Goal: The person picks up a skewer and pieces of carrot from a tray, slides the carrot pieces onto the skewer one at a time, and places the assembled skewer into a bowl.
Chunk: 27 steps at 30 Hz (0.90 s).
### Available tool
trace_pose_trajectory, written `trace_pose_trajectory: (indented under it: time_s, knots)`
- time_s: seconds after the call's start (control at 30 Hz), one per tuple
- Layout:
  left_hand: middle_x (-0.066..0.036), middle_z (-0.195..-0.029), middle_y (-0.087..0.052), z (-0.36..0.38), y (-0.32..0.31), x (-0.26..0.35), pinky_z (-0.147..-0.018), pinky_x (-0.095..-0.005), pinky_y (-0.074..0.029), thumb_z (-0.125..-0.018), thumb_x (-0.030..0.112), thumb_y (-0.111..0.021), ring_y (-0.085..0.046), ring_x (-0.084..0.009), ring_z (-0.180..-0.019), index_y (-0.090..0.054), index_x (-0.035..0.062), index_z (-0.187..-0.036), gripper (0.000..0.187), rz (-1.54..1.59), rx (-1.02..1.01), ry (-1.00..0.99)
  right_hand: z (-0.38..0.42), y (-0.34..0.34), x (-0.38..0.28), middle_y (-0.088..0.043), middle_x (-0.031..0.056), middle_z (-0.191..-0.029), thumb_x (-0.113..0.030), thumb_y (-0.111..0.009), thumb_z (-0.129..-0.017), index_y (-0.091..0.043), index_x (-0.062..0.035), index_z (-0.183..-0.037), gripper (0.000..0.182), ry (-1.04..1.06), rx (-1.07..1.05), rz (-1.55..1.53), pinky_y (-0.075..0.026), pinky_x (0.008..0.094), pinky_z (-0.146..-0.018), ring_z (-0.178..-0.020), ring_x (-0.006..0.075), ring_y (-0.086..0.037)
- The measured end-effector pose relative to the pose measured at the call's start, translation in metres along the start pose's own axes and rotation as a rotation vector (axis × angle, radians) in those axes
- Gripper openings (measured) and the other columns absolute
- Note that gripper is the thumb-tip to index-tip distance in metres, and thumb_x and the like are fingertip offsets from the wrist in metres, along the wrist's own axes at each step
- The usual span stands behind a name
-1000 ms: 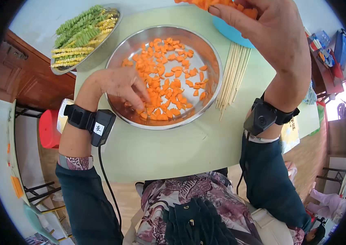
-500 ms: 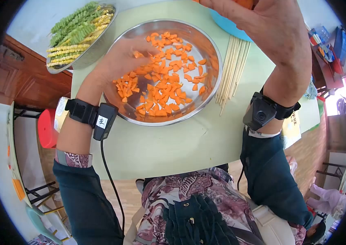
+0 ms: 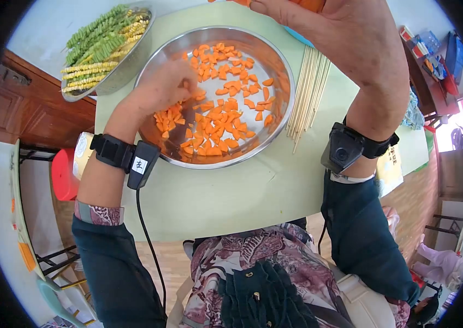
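Cut carrot pieces (image 3: 218, 126) lie scattered in a wide steel basin (image 3: 285, 117). Over the basin's left side is my left hand (image 3: 166, 85), blurred, its fingers curled together with a bit of orange carrot at the tips. My right hand (image 3: 346, 38) reaches up to the top edge, thumb stretched left against orange carrot pieces (image 3: 237, 1); its other fingers are partly cut off by the frame. Under it, the rim of a blue bowl (image 3: 299, 37) shows, with more orange beside the palm. Thin wooden skewers (image 3: 308, 95) lie right of the basin.
A steel bowl (image 3: 133, 64) of spiral-cut green and yellow vegetables (image 3: 106, 46) stands at the upper left. The pale green table (image 3: 231, 202) has its front edge near my lap. A red stool (image 3: 65, 175) is at the left. A person in pink (image 3: 439, 259) is at the far lower right.
My left hand has curled its fingers more and shifted slightly, still over the basin. My right hand has moved left, covering more of the blue bowl; its thumb and orange pieces now show.
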<state>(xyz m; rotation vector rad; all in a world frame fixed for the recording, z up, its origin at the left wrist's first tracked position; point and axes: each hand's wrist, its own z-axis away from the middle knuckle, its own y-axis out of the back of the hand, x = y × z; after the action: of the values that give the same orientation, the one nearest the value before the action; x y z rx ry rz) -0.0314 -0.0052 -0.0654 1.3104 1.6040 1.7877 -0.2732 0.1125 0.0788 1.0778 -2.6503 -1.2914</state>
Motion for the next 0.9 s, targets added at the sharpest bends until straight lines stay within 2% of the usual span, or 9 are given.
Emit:
trace_pose_trajectory:
  time_s: [0.03,0.1,0.2,0.3,0.37,0.53,0.73,0.8,0.9]
  knots:
    - [-0.004,-0.081,-0.057,0.0,-0.001,-0.003,-0.061,-0.0269,-0.049,-0.069,-0.007,-0.065,-0.061,-0.0182,-0.074,-0.063,0.005,-0.089,0.023,-0.002,-0.003,0.001,0.003,0.001,-0.005,-0.068,0.0142,-0.065,-0.012,-0.07,-0.08,-0.07,0.0032,-0.089,0.018,0.028,0.038,0.022,-0.049,0.0245,-0.045,-0.049,0.0156,-0.063]
    - [-0.002,-0.08,-0.059,-0.002,0.004,0.004,-0.052,-0.0228,-0.047,-0.077,-0.006,-0.062,-0.059,-0.0113,-0.063,-0.064,0.0045,-0.093,0.019,0.414,0.101,0.394,0.003,0.001,-0.005,-0.067,0.0146,-0.065,-0.012,-0.07,-0.079,-0.07,0.0037,-0.089,0.018,0.056,0.078,0.04,-0.049,0.0248,-0.045,-0.049,0.0159,-0.063]
    - [-0.002,-0.084,-0.061,0.0,0.011,0.008,-0.046,-0.0203,-0.044,-0.083,-0.002,-0.06,-0.056,-0.006,-0.055,-0.064,0.0029,-0.103,0.021,0.462,0.213,0.422,0.0,0.001,-0.001,-0.067,0.0158,-0.064,-0.01,-0.07,-0.079,-0.069,0.0048,-0.088,0.018,0.073,0.055,-0.053,-0.048,0.0244,-0.046,-0.049,0.0162,-0.063]
    - [-0.002,-0.085,-0.062,-0.001,0.01,0.001,-0.047,-0.0195,-0.045,-0.084,0.001,-0.062,-0.056,-0.0059,-0.052,-0.063,0.0033,-0.112,0.028,0.558,0.287,0.38,0.002,-0.002,-0.008,-0.066,0.0162,-0.063,-0.01,-0.07,-0.078,-0.069,0.0052,-0.087,0.018,0.089,0.092,0.206,-0.048,0.0245,-0.046,-0.048,0.0165,-0.062]
    - [-0.001,-0.084,-0.062,-0.001,0.012,0.005,-0.047,-0.0187,-0.045,-0.084,0.003,-0.062,-0.056,-0.0052,-0.053,-0.063,0.0035,-0.112,0.028,0.531,0.327,0.404,-0.003,-0.001,0.002,-0.066,0.0155,-0.063,-0.012,-0.071,-0.078,-0.069,0.0049,-0.087,0.019,0.07,-0.017,0.137,-0.047,0.0246,-0.045,-0.048,0.0167,-0.062]
    - [-0.001,-0.083,-0.063,0.001,0.017,0.002,-0.049,-0.0174,-0.045,-0.084,0.006,-0.064,-0.056,-0.0041,-0.058,-0.063,0.0044,-0.111,0.027,0.483,0.366,0.455,0.0,-0.001,-0.001,-0.066,0.0147,-0.062,-0.013,-0.072,-0.077,-0.069,0.0046,-0.087,0.02,0.059,0.036,0.123,-0.047,0.0242,-0.045,-0.046,0.0163,-0.06]
    - [-0.003,-0.084,-0.062,0.006,0.01,-0.023,-0.069,-0.0244,-0.049,-0.079,0.005,-0.067,-0.059,-0.0128,-0.073,-0.063,0.0027,-0.111,0.032,0.169,0.298,0.399,0.003,0.001,-0.004,-0.066,0.0133,-0.061,-0.014,-0.072,-0.077,-0.069,0.0042,-0.088,0.021,0.116,0.038,0.019,-0.045,0.0236,-0.044,-0.044,0.0149,-0.058]
    - [-0.006,-0.094,-0.06,0.008,0.005,-0.015,-0.081,-0.0283,-0.048,-0.075,0.002,-0.068,-0.058,-0.0174,-0.089,-0.063,0.0025,-0.111,0.036,0.096,0.191,0.352,0.002,0.001,-0.004,-0.066,0.0129,-0.061,-0.014,-0.072,-0.077,-0.069,0.0042,-0.088,0.021,0.136,0.067,0.06,-0.044,0.0235,-0.043,-0.043,0.0144,-0.058]
    - [-0.008,-0.106,-0.057,0.005,-0.001,-0.014,-0.086,-0.0297,-0.045,-0.071,0.001,-0.071,-0.055,-0.0194,-0.1,-0.064,0.0042,-0.109,0.038,0.069,0.162,0.185,-0.003,-0.002,0.002,-0.065,0.0118,-0.06,-0.014,-0.071,-0.078,-0.069,0.004,-0.087,0.02,-0.045,-0.066,-0.011,-0.043,0.0228,-0.042,-0.042,0.013,-0.056]
